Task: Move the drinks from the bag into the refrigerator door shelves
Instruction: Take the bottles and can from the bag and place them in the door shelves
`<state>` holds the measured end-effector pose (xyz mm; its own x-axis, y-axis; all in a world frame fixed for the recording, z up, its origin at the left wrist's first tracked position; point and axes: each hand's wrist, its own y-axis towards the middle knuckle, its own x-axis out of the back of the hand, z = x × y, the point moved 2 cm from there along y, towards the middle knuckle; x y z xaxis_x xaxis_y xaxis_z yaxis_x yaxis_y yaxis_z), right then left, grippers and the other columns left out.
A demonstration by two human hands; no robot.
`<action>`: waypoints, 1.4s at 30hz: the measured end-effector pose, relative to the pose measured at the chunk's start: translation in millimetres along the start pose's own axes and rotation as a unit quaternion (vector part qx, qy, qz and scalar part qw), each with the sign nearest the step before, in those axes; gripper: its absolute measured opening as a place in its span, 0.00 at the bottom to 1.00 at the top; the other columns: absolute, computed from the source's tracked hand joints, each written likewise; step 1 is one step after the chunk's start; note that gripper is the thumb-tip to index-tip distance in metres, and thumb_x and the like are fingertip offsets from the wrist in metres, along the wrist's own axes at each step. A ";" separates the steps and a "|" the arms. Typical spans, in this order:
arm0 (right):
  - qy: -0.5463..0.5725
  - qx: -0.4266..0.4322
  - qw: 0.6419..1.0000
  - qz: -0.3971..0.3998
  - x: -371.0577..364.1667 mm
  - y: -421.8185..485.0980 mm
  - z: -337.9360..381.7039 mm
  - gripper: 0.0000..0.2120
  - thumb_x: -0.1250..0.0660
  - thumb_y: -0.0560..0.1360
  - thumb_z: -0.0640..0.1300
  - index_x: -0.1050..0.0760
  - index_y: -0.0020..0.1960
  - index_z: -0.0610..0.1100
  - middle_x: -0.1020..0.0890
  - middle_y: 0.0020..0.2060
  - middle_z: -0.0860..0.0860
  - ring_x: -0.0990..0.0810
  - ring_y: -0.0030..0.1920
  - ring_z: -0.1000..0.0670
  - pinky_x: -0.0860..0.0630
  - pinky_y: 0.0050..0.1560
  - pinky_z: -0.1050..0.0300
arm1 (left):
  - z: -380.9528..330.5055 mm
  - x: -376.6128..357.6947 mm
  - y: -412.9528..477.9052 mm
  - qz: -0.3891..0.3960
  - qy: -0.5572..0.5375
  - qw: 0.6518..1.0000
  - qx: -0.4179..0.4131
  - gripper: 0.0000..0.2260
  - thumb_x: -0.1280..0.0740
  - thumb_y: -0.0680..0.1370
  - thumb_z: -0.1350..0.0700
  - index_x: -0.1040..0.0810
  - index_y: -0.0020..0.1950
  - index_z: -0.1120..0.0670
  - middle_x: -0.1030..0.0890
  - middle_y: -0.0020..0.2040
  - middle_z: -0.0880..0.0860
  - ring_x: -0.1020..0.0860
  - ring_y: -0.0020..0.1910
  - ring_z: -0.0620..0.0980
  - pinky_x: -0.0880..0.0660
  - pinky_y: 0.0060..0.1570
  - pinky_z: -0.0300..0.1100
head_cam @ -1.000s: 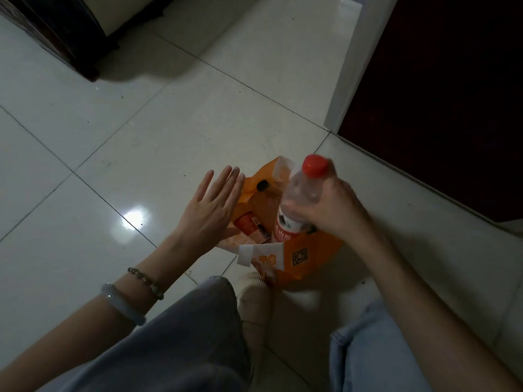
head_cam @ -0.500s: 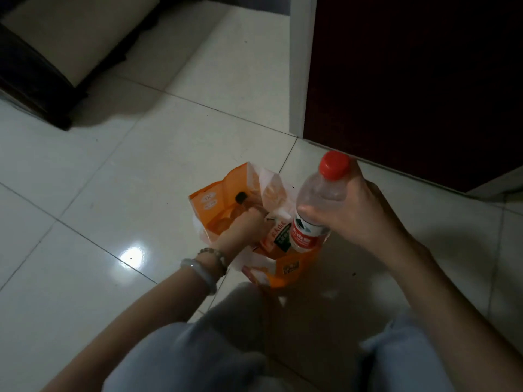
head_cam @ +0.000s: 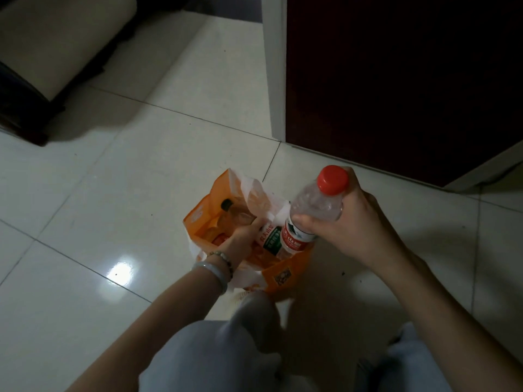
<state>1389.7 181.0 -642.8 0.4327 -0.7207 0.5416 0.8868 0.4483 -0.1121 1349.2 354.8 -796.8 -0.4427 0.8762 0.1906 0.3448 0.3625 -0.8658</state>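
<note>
Crouching over a white tiled floor [head_cam: 119, 193], a person works at an orange bag [head_cam: 285, 274] that stands on the tiles just in front of the knees, near the tile joint running toward a dark red door [head_cam: 396, 80]. Right hand [head_cam: 351, 222]: fingers and thumb clamped around the shoulder of a clear water bottle [head_cam: 308, 219], which has a red cap [head_cam: 332, 180] and a red label; the bottle is held nearly upright, tilted slightly to the left, with its base just above the right-hand edge of the bag's mouth. Left hand [head_cam: 243, 236]: reaching down into the open bag, fingers curled around the top of a drink with a green and white label [head_cam: 270, 239]; how firmly the grip closes cannot be told, since the fingertips are partly hidden by the bag's contents. A pale bangle [head_cam: 210, 274] and a beaded bracelet [head_cam: 223, 257] sit on the left wrist. Farther back in the bag, at its left corner, a bottle with a black cap [head_cam: 226, 205] stands upright, beside crumpled white plastic [head_cam: 254, 193] at the far edge of the mouth. Light grey trousers [head_cam: 212, 355] fill the lower edge of the view. A cream cushion on a dark frame [head_cam: 51, 41] occupies the upper left corner of the floor area, well apart from the bag. A white door frame [head_cam: 273, 66] borders the dark door on its left.
</note>
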 end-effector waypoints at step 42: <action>-0.003 -0.069 0.995 -0.070 330.1 -83.1 427.9 0.25 0.24 0.65 0.50 0.37 0.53 0.56 0.23 0.47 0.56 0.23 0.49 0.54 0.28 0.47 0.60 | -321.6 107.3 -567.6 0.088 0.416 0.726 -0.541 0.30 0.22 0.65 0.53 0.33 0.61 0.53 0.22 0.55 0.51 0.23 0.48 0.49 0.24 0.46 0.40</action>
<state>1389.6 132.2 -98.2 0.3035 -0.7675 0.5646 0.9521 0.2673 -0.1485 1372.1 345.2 -136.1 0.1851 0.6639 0.7246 0.9826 -0.1353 -0.1271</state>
